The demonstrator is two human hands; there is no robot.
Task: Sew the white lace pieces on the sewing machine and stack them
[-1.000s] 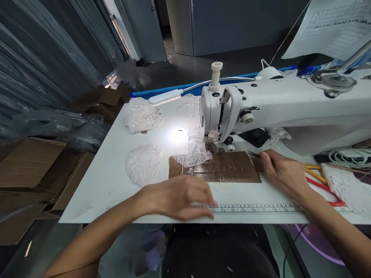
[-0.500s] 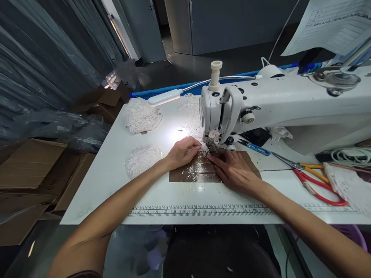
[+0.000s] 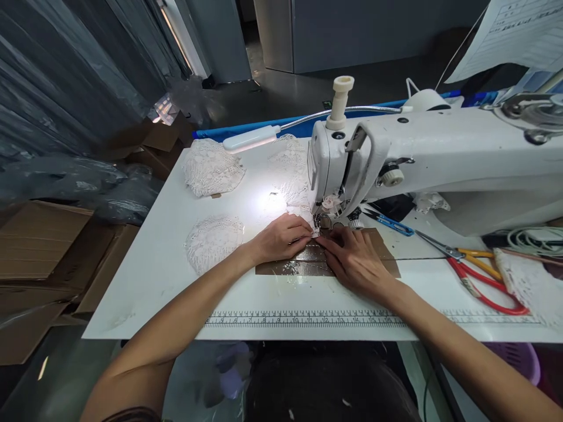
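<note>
A white sewing machine (image 3: 431,158) stands on a white table (image 3: 153,275). Under its presser foot (image 3: 324,221) lies a small piece of white lace (image 3: 303,218) on a brown taped patch (image 3: 303,264). My left hand (image 3: 281,237) rests on the lace just left of the foot, its fingers curled and pinching the lace edge. From the right, my right hand (image 3: 354,258) lies flat on the brown patch with fingers stretched toward the foot, touching the lace near my left fingertips.
Lace pieces lie at the table's left (image 3: 213,240) and back left (image 3: 211,167). A gooseneck lamp (image 3: 250,138) lights the needle area. Blue snips (image 3: 389,221), red and yellow scissors (image 3: 479,275) and more lace (image 3: 532,287) lie right. A ruler strip (image 3: 303,319) runs along the front edge. Cardboard boxes (image 3: 39,246) stand left.
Both hands came in from the table's front and right side to the presser foot and now hold the lace there. The large lace piece over the brown patch is gone from view.
</note>
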